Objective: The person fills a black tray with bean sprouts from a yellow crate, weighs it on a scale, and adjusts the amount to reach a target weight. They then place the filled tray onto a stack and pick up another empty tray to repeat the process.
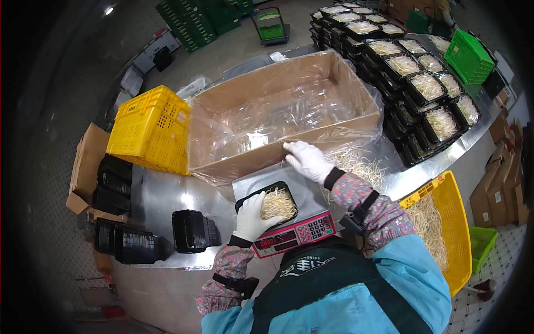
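A black tray of bean sprouts [278,204] rests on the plate of a digital scale [293,236] with a red front panel. My left hand [253,219], in a white glove, grips the tray's left side, thumb along the near edge. Behind the scale, my right hand [309,162], also gloved, is by the front wall of a large cardboard box [245,161]. Its fingers are apart, with nothing seen in them. Clear plastic lines the box. Loose bean sprouts [359,167] lie on the metal table right of that hand.
Stacked black trays filled with sprouts [425,86] stand at the right. A yellow crate [151,131] is left of the box; stacks of unfilled black trays [192,231] lie at the left. A yellow basket of sprouts [459,239] sits at my right, near a green crate [470,55].
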The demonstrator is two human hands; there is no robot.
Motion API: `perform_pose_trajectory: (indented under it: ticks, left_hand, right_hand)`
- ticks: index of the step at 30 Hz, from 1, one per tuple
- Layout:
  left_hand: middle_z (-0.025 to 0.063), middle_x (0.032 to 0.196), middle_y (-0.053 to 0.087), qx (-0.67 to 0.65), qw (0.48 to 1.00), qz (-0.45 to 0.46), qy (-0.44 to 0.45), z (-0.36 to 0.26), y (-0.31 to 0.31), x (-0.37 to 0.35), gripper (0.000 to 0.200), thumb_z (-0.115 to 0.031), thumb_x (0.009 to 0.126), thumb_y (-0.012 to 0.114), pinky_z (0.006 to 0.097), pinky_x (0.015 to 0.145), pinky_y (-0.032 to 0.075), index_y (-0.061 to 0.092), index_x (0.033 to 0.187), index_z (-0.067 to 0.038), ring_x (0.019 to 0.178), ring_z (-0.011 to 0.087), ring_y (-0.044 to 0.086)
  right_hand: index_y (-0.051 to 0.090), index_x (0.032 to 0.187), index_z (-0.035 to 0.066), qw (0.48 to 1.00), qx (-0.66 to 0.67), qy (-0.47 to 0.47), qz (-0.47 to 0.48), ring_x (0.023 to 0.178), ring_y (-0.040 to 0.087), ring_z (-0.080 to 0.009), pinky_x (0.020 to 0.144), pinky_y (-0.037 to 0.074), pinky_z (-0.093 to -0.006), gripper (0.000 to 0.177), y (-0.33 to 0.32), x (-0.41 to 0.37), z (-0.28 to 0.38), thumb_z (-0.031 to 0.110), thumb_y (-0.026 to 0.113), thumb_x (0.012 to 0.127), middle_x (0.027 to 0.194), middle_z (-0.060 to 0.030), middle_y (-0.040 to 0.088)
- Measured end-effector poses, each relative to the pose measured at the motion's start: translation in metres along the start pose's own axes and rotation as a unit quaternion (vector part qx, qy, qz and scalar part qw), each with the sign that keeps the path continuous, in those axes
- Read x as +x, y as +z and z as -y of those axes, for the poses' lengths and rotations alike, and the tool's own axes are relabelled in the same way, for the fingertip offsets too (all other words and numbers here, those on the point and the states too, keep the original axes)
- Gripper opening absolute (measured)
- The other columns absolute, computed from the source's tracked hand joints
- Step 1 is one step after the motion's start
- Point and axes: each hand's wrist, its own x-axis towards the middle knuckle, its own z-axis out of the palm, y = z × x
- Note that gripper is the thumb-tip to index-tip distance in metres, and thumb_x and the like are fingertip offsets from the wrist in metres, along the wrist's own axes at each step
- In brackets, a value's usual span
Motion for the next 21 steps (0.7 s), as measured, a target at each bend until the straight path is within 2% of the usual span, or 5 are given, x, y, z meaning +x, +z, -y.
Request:
perform_pose_trajectory:
  ticks: [5, 11, 15, 19, 21]
  left_hand:
    - [0.0211, 0.128, 0.057, 0.005, 1.0, -0.001, -0.009, -0.004, 0.001, 0.0, 0.091, -0.044, 0.066, 0.085, 0.0447, 0.102, 0.042, 0.05, 0.134, 0.003, 0.118, 0.037, 0.053]
    - [0.017, 0.127, 0.055, 0.031, 0.999, -0.024, -0.019, 0.005, 0.013, -0.005, 0.09, -0.043, 0.064, 0.086, 0.0465, 0.098, 0.042, 0.049, 0.136, -0.003, 0.119, 0.0357, 0.05]
    - [0.0145, 0.124, 0.054, 0.043, 0.998, -0.017, -0.031, 0.0, 0.017, 0.008, 0.09, -0.041, 0.061, 0.087, 0.0473, 0.094, 0.043, 0.048, 0.135, -0.007, 0.116, 0.0352, 0.05]
    - [0.016, 0.121, 0.057, 0.037, 0.999, -0.024, -0.021, -0.011, 0.027, 0.046, 0.087, -0.041, 0.062, 0.087, 0.0462, 0.093, 0.045, 0.052, 0.133, -0.005, 0.112, 0.0356, 0.053]
    - [0.0151, 0.122, 0.058, 0.055, 0.997, -0.056, 0.018, -0.014, 0.04, 0.064, 0.09, -0.048, 0.063, 0.086, 0.0469, 0.091, 0.046, 0.051, 0.133, -0.004, 0.111, 0.0344, 0.054]
  right_hand:
    - [0.042, 0.146, 0.017, 0.954, -0.171, -0.186, 0.163, 0.142, 0.033, -0.0362, 0.114, 0.029, -0.0576, 0.059, 0.084, -0.025, -0.027, 0.037, 0.058, 0.093, 0.15, -0.0129, 0.04]
    - [0.053, 0.138, 0.011, 0.967, -0.164, 0.16, 0.109, 0.133, 0.047, -0.0346, 0.11, 0.035, -0.0522, 0.055, 0.0, -0.058, -0.128, 0.043, 0.056, 0.093, 0.14, -0.0149, 0.054]
    - [0.063, 0.125, 0.005, 0.957, -0.066, 0.273, -0.068, 0.113, 0.061, -0.0329, 0.097, 0.048, -0.0398, 0.047, -0.064, -0.124, -0.192, 0.035, 0.064, 0.089, 0.119, -0.016, 0.066]
    - [0.062, 0.126, 0.008, 0.949, -0.072, 0.294, 0.091, 0.111, 0.06, -0.0342, 0.098, 0.046, -0.0416, 0.052, -0.079, -0.155, -0.169, 0.035, 0.071, 0.083, 0.116, -0.0191, 0.065]
    - [0.062, 0.128, 0.011, 0.941, -0.136, 0.286, 0.119, 0.124, 0.05, -0.036, 0.102, 0.043, -0.0439, 0.057, -0.054, -0.164, -0.167, 0.038, 0.075, 0.079, 0.13, -0.0179, 0.058]
